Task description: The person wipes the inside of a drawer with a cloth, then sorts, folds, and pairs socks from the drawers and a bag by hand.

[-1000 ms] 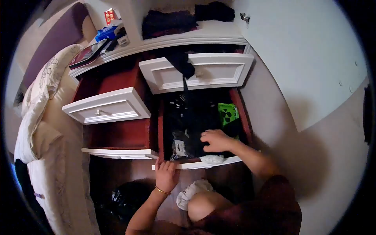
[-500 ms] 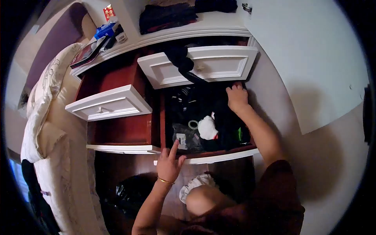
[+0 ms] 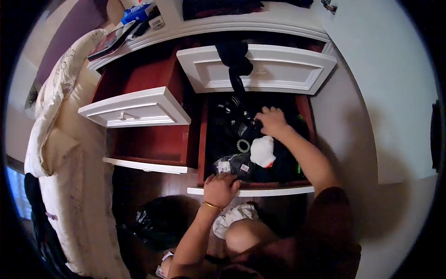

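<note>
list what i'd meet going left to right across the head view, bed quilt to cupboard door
Quilt → black bag → left hand → right hand → cupboard door

Bed (image 3: 83, 149) lies at nine o'clock from the lower right drawer (image 3: 278, 191); bag (image 3: 158, 225), eight; door (image 3: 395, 102), two; that drawer holds a coil (image 3: 238, 142).

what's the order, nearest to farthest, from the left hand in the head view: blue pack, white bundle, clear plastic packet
From the left hand:
1. Clear plastic packet: just beyond it, inside the open drawer
2. White bundle: same drawer, farther right
3. Blue pack: well away, upper left
</note>
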### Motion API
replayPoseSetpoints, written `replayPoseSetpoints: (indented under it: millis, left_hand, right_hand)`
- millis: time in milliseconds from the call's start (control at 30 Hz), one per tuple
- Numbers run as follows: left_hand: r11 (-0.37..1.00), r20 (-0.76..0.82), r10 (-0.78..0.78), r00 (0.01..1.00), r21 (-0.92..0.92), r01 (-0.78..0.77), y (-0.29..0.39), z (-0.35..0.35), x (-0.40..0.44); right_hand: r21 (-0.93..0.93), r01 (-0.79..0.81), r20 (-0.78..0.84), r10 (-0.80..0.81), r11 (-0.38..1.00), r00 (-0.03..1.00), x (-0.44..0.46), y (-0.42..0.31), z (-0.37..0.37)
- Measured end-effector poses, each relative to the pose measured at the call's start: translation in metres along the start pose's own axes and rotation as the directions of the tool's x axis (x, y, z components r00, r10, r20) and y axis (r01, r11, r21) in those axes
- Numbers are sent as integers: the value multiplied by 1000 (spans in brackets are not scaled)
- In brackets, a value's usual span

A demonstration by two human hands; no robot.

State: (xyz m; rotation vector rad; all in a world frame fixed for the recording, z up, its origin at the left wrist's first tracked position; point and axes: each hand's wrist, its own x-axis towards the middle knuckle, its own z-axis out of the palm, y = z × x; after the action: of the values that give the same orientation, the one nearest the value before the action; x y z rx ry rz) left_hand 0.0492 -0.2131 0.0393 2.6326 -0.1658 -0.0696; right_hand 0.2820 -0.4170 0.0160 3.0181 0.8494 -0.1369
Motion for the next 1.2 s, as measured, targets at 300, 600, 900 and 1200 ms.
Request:
replayPoseSetpoints:
  millis: [300, 600, 900, 1200]
  left_hand:
    - [999, -77, -43, 996, -3, 43, 4, 1, 4]
    - [999, -177, -28, 984, 28, 33, 5, 1, 4]
    - [1000, -181, -6, 983, 25, 10, 3, -1, 0]
    - [997, -125, 78, 989, 3, -78, -7, 7, -5]
  right_hand:
    - [-206, -45, -203, 2, 978, 979, 12, 5, 20]
    - [50, 101, 1, -101, 994, 995, 20, -76, -16]
    - [756, -65, 24, 71, 652, 997, 45, -61, 42]
    - [995, -4, 28, 241, -97, 970, -59, -9, -152]
